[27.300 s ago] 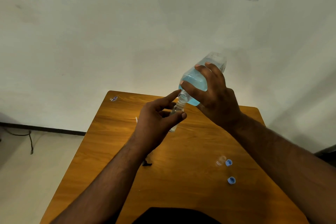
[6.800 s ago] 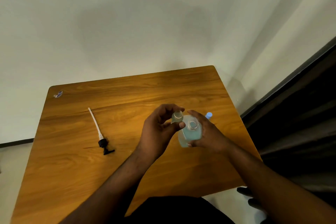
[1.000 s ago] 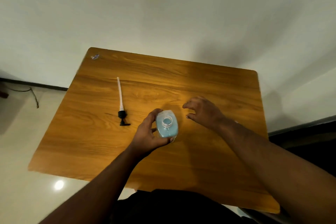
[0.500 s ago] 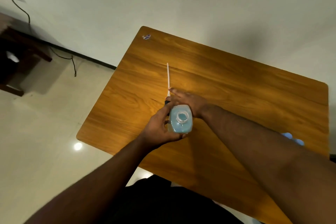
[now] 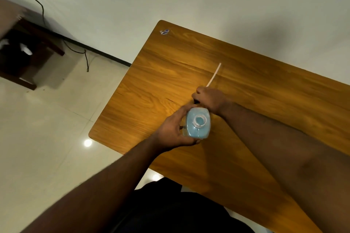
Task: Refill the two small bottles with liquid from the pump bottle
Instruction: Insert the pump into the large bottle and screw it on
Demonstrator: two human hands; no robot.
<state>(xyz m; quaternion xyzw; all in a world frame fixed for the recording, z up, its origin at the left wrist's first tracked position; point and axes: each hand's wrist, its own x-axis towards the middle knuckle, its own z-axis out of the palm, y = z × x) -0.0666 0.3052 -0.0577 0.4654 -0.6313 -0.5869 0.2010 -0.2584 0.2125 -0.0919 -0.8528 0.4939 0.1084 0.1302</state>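
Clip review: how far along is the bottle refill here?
Small bottles are out of view, so filling can't be confirmed. In hand: left hand grips the open pump bottle upright; right hand closes on the pump head, tube sticking out. Left: refit the pump.

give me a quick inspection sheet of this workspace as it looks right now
surface: wooden table, with a small sticker near its far left corner
job's things: pump bottle upright, neck open, blue liquid inside; pump head mostly hidden under a hand, its white dip tube sticking out; small bottles not in view
clutter: nothing seen
grippers: left hand grips the pump bottle; right hand closed around the pump head
cables: dark cable running down the wall and along the floor at left
surroundings: pale wall, tiled floor, dark wooden furniture at far left
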